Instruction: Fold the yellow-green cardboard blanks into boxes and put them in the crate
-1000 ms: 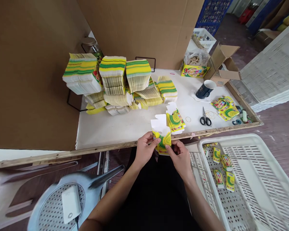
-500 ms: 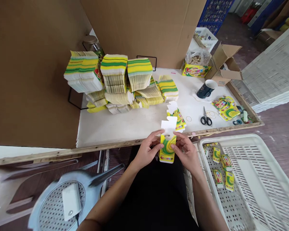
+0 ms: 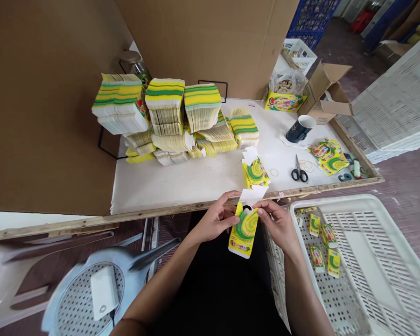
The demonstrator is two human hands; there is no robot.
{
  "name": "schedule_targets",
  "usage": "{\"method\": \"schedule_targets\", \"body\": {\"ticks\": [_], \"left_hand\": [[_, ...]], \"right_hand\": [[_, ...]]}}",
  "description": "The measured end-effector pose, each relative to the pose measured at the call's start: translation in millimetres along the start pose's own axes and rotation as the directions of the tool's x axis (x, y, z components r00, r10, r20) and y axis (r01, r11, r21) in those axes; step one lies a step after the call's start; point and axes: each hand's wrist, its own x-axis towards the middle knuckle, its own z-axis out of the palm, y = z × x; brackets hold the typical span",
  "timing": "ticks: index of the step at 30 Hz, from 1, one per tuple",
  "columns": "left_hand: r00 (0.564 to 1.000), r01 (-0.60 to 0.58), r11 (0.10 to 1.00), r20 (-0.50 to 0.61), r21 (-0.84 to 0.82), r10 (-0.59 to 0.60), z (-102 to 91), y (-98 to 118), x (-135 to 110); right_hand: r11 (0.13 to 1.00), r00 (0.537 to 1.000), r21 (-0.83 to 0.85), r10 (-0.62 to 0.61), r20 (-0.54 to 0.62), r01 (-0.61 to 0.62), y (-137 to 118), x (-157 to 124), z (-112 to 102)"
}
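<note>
The table (image 3: 175,182) has a white top and a wooden edge strip (image 3: 329,188). From its middle, stacks of flattened yellow-and-green cartons (image 3: 165,105) crowd nine to twelve o'clock, some resting on others. A printed box (image 3: 286,102) stands between one and two, an open cardboard box (image 3: 322,105) and a dark mug (image 3: 297,132) toward two. Loose flat cartons (image 3: 327,155) lie at three, scissors (image 3: 297,168) between three and four, a small carton pile (image 3: 256,174) near five.

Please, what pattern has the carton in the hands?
The carton has a green and yellow swirl, shown in the head view.
</note>
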Motion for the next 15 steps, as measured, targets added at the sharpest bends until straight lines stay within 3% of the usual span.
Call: {"method": "schedule_targets", "body": {"ticks": [5, 12, 15], "left_hand": [[0.999, -0.033, 0.999, -0.031, -0.034, 0.032, -0.7, -3, 2], [0.992, -0.100, 0.988, -0.066, 0.119, 0.108, 2.6, -3, 1], [0.982, -0.141, 0.971, -0.101, 0.192, 0.163, 4.1, -4, 1]], "right_hand": [[0.982, 0.990, -0.178, -0.084, -0.111, 0.064, 1, -1, 2], [0.985, 0.983, -0.064, -0.156, 0.092, 0.162, -2, 1, -8], [0.992, 0.982, -0.026, -0.119, 0.146, 0.124, -7, 1, -11]]}}
